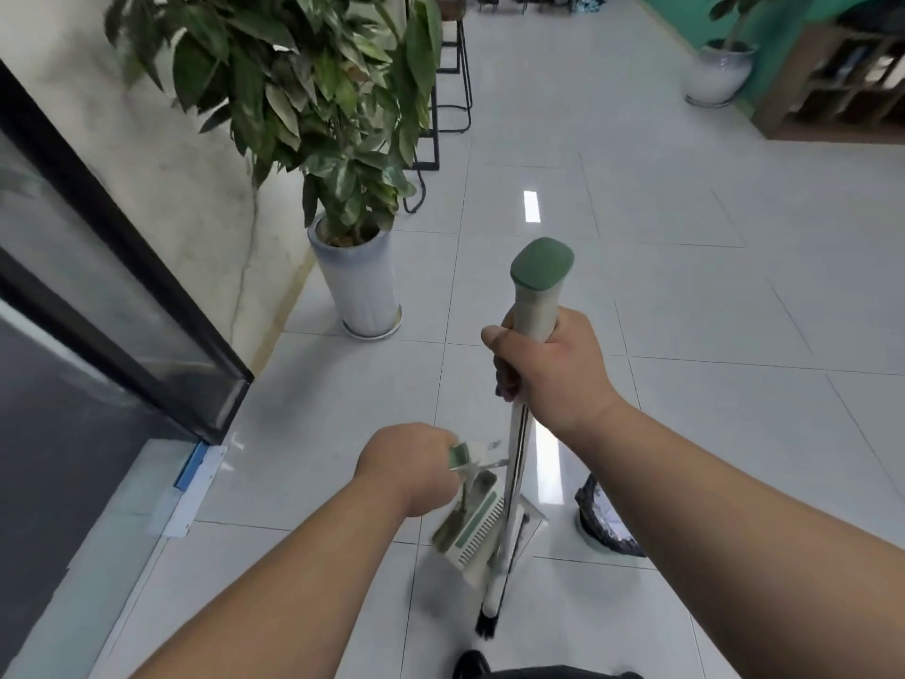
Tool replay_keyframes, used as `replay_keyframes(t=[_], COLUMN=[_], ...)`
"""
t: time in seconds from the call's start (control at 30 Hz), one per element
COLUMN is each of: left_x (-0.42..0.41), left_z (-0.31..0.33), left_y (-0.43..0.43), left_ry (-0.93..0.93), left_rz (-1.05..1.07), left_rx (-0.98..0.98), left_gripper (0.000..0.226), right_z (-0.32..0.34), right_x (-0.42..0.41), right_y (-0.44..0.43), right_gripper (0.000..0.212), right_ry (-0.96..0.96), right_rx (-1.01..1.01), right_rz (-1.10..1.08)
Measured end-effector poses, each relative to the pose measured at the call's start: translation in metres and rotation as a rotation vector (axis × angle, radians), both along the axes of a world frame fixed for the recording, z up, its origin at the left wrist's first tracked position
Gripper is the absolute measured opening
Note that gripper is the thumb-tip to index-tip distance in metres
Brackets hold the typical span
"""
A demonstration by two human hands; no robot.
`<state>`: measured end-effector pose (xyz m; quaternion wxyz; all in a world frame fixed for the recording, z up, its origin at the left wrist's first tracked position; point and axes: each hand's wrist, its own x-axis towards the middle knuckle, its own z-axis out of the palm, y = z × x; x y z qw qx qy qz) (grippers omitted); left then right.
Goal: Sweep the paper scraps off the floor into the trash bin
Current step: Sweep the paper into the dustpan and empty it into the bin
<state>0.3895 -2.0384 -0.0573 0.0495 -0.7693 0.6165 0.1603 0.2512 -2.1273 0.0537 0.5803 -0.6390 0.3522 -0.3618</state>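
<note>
Starting down at the feet, a dark shoe [471, 665] shows just behind the broom [518, 448], whose black bristles [488, 625] touch the white tiled floor [734, 433]. Just left of the broom pole hangs the dustpan [472, 531], pale with a green strip and a comb edge, tilted and smeared by motion blur, so I cannot tell whether any paper scraps lie in it. The left hand [409, 465] has its fingers curled tight round the dustpan's green grip, left of the pole. Higher up, the right hand [551, 367] wraps fully round the broom's pale handle, thumb on the near side, just under the green cap [542, 261]. Right of the broom, close by, stands the trash bin [592, 512] with a black liner, partly hidden behind the right forearm. Well left of the broom, a dark-framed glass door [122, 306] runs along the wall. Beyond the broom and to its left sits a leafy plant in a tall white ribbed pot [360, 286]. Farther back, black metal stool frames [453, 80] stand behind that plant. Far right of the broom, a second white pot [717, 76] sits beside a wooden shelf unit [842, 85] against a green wall.
</note>
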Motion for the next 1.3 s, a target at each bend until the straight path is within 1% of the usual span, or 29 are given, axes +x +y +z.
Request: replay_keyframes(t=[0.13, 0.33, 0.43, 0.53, 0.77, 0.9, 1.0, 1.13, 1.2, 1.3], left_x=[0.008, 0.002, -0.005, -0.015, -0.033, -0.039, -0.042, -0.046, -0.049, -0.045], left_z=[0.001, 0.001, 0.005, 0.009, 0.006, 0.001, -0.003, -0.010, -0.017, -0.025], left_y=[-0.003, -0.012, -0.019, -0.027, -0.038, -0.034, -0.029, -0.024, -0.020, -0.017], left_ry=[0.012, 0.037, 0.031, 0.048, 0.047, 0.058, 0.039, 0.067, 0.094, 0.086], left_rz=[0.021, 0.018, 0.012, 0.024, 0.031, 0.062, 0.078, 0.096, 0.138, 0.186], left_rx=[0.012, 0.012, 0.006, 0.040, 0.143, 0.093, 0.038, -0.041, -0.034, -0.036], left_gripper=[0.020, 0.021, 0.027, 0.032, 0.032, 0.028, 0.024, 0.031, 0.029, 0.028], right_z=[0.002, 0.007, 0.008, 0.007, -0.006, -0.008, -0.005, -0.011, -0.021, -0.031], right_x=[0.018, 0.027, 0.024, 0.018, 0.005, 0.004, 0.006, 0.011, 0.013, 0.015], right_y=[-0.007, -0.016, -0.022, -0.025, -0.025, -0.028, -0.026, -0.016, -0.016, -0.025], right_gripper=[0.027, 0.032, 0.034, 0.034, 0.035, 0.036, 0.033, 0.030, 0.026, 0.024], right_ry=[-0.029, -0.041, -0.062, -0.081, -0.084, -0.098, -0.086, -0.054, -0.017, 0.080], right_rx=[0.000, -0.018, -0.008, 0.010, 0.098, 0.093, 0.063, 0.045, 0.041, 0.043], right_rz=[0.016, 0.013, -0.001, -0.032, -0.051, -0.028, 0.008, 0.062, 0.086, 0.146])
